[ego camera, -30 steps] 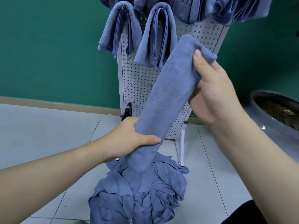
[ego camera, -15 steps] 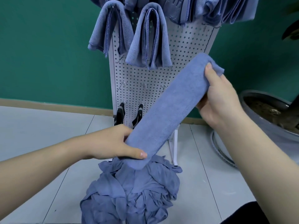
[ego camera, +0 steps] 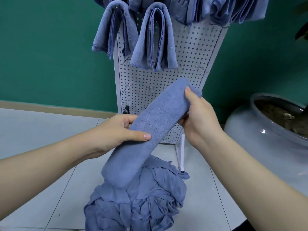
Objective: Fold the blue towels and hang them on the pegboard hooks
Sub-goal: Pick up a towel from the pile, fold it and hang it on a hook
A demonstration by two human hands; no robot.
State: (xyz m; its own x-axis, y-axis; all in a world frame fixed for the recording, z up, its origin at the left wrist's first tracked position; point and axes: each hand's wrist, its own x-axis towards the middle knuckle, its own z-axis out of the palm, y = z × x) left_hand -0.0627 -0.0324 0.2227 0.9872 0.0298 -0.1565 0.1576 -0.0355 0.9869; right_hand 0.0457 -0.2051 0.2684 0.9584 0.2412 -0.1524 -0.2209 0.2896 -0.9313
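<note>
A blue towel (ego camera: 150, 129), folded into a long narrow strip, slants from lower left to upper right in front of me. My left hand (ego camera: 120, 132) grips the strip near its middle, thumb across the front. My right hand (ego camera: 198, 117) grips the upper end, thumb on top. The strip's lower end hangs free over a heap of unfolded blue towels (ego camera: 138, 200) on the floor. Behind stands a white pegboard (ego camera: 188, 64) with folded blue towels (ego camera: 155, 40) hanging on its hooks; several bare hooks (ego camera: 150, 88) show lower down.
A large grey glazed pot (ego camera: 260, 130) holding soil stands on the floor at the right. A green wall is behind the pegboard. The floor is pale tile. The pegboard's white stand leg (ego camera: 180, 154) reaches down beside the heap.
Both hands have lowered the strip and tilted it flatter. My left hand has slid up from the lower end toward the middle. My right hand has come down and closer to the left.
</note>
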